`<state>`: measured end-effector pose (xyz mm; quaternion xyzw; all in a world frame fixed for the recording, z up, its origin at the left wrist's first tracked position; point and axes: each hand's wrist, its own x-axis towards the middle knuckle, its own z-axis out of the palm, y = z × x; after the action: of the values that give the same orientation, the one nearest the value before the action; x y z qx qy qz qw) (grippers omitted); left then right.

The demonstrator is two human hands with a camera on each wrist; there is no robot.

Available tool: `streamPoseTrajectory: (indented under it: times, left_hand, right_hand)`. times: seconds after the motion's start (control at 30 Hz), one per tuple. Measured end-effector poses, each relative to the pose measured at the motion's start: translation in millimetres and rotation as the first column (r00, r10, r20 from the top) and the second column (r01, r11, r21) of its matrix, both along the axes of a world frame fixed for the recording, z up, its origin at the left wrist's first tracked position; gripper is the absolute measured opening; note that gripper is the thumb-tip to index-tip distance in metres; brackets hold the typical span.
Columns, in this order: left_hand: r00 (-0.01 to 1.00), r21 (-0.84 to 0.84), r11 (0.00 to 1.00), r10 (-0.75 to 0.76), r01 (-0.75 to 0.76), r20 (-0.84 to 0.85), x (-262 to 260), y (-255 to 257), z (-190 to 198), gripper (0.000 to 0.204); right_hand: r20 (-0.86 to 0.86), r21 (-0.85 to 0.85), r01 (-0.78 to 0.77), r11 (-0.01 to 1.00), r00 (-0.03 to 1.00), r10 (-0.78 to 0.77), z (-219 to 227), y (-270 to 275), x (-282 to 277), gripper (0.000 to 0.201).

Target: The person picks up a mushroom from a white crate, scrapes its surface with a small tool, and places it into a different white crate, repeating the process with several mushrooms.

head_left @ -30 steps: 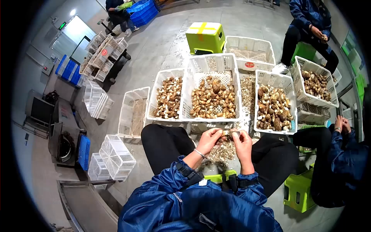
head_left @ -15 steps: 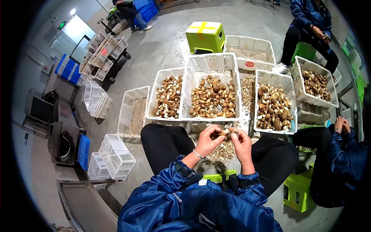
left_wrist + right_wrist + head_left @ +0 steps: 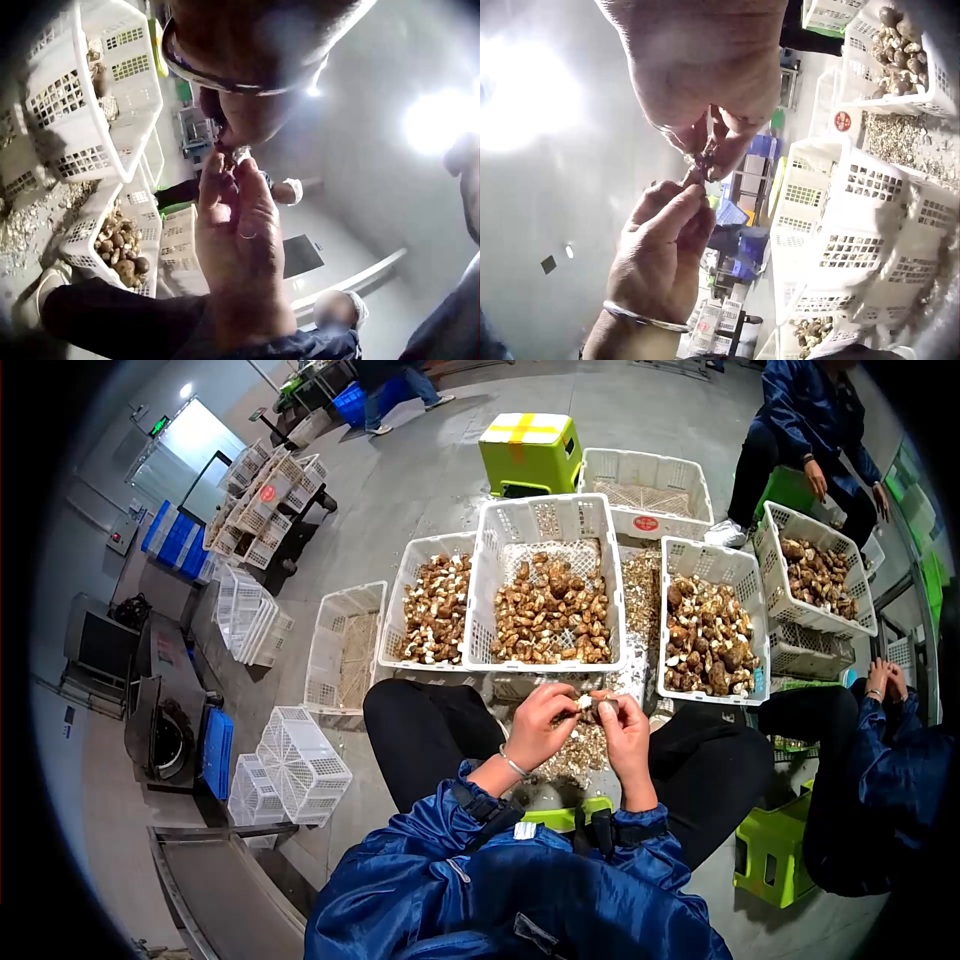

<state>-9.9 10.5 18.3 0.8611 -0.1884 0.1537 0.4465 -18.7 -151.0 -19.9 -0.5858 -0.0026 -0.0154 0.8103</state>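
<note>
In the head view, my left hand [image 3: 541,728], a bracelet at its wrist, pinches a small mushroom [image 3: 585,702] with a white part showing. My right hand [image 3: 627,742] meets it from the right, thumb and fingers curled at the mushroom's other end. The left wrist view shows a pale bit of the mushroom [image 3: 241,154] between the fingertips of both hands. Fingers cover most of it, and I cannot tell whether a small tool is there too. Both hands are above a heap of trimmings [image 3: 572,760] between the knees.
Ahead stand white crates of mushrooms: a large middle one [image 3: 545,520], a left one [image 3: 395,605] and a right one [image 3: 762,650]. A crate [image 3: 318,660] stands further left. Behind is a green stool [image 3: 530,460]. People sit on the right; a green stool [image 3: 775,850] stands nearby.
Both hands stay together in front of the knees while the mushroom is turned, its white part now showing. The seated person at upper right has parted their hands; a person at the back walks rightward.
</note>
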Motion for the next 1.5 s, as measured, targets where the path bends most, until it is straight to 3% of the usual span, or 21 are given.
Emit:
streamPoseTrajectory:
  times: [0.03,0.07,0.13,0.17,0.4,0.53,0.57,0.7,0.77,0.87,0.93,1.0,1.03,1.07,1.13,1.27,1.3,1.33,1.4,1.43,1.5]
  left_hand:
    - [1.0,-0.033,0.999,-0.014,0.014,0.007,2,2,-3,0.017]
    - [0.979,-0.214,0.977,-0.046,0.002,-0.197,2,3,-9,0.018]
    - [0.817,-0.524,0.841,-0.208,-0.131,-0.538,2,5,-21,0.019]
    - [0.743,-0.495,0.863,-0.262,-0.106,-0.616,5,12,-25,0.021]
    - [0.494,-0.703,0.516,-0.5,-0.49,-0.711,17,18,-29,0.015]
    - [0.551,-0.692,0.536,-0.427,-0.484,-0.717,32,34,-37,0.016]
    - [0.571,-0.655,0.538,-0.344,-0.531,-0.745,38,45,-36,0.016]
    - [0.753,-0.73,0.269,-0.027,-0.628,-0.657,81,121,-53,0.027]
    - [0.741,-0.694,0.262,0.228,-0.671,-0.631,99,143,-43,0.068]
    - [0.674,-0.588,0.33,0.341,-0.738,-0.655,134,166,-59,0.073]
    - [0.639,-0.394,0.581,0.304,-0.712,-0.707,164,162,-75,0.048]
    - [0.677,-0.146,0.884,0.224,-0.444,-0.701,198,155,-101,0.035]
    - [0.789,0.06,0.97,0.227,-0.236,-0.571,213,157,-127,0.03]
    - [0.882,0.293,0.955,0.171,-0.04,-0.439,225,156,-147,0.027]
    - [0.877,0.769,0.631,0.31,0.098,-0.367,247,143,-165,0.028]
    - [0.71,0.849,0.472,0.512,0.239,-0.485,281,139,-214,0.029]
    - [0.703,0.848,0.438,0.501,0.298,-0.505,285,137,-214,0.032]
    - [0.582,0.84,0.434,0.608,0.327,-0.54,292,133,-215,0.035]
    - [0.618,0.857,0.451,0.607,0.251,-0.5,289,131,-216,0.036]
    - [0.6,0.84,0.491,0.607,0.232,-0.521,288,132,-211,0.036]
    - [0.638,0.826,0.537,0.579,0.17,-0.508,284,135,-208,0.035]
  right_hand:
    - [-0.036,0.095,0.003,0.995,0.999,0.0,-4,0,0,0.012]
    - [-0.072,0.188,0.011,0.982,0.997,0.003,-7,0,1,0.012]
    - [-0.088,0.15,-0.011,0.989,0.996,0.025,-13,-2,1,0.013]
    - [-0.098,0.131,-0.024,0.991,0.995,0.037,-16,-2,2,0.013]
    - [-0.226,0.201,0.086,0.976,0.973,-0.039,-13,4,11,0.012]
    - [-0.246,0.111,0.15,0.982,0.962,-0.119,-28,5,17,0.011]
    - [-0.232,-0.035,0.132,0.991,0.963,-0.136,-30,4,18,0.012]
    - [-0.277,-0.177,0.099,0.979,0.95,-0.146,-36,10,19,0.013]
    - [-0.28,-0.218,0.091,0.972,0.948,-0.151,-30,12,23,0.012]
    - [-0.274,-0.295,0.071,0.953,0.949,-0.156,-31,11,29,0.015]
    - [-0.205,-0.426,0.077,0.901,0.962,-0.179,-30,11,34,0.016]
    - [-0.267,-0.335,0.054,0.941,0.952,-0.15,-29,14,38,0.016]
    - [-0.298,-0.288,0.041,0.957,0.946,-0.131,-31,16,39,0.016]
    - [-0.317,-0.272,0.038,0.961,0.94,-0.127,-38,18,39,0.016]
    - [-0.346,-0.239,0.041,0.97,0.93,-0.124,-49,25,43,0.015]
    - [-0.501,-0.207,-0.031,0.978,0.862,-0.078,-37,25,52,0.015]
    - [-0.496,-0.205,-0.036,0.978,0.866,-0.072,-44,26,53,0.015]
    - [-0.391,-0.287,-0.054,0.956,0.918,-0.066,-52,27,51,0.015]
    - [-0.175,-0.456,-0.126,0.881,0.983,0.05,-58,29,48,0.017]
    - [-0.355,-0.398,-0.267,0.877,0.927,0.121,-45,30,48,0.02]
    - [-0.273,-0.502,-0.298,0.812,0.945,0.178,-58,36,42,0.021]
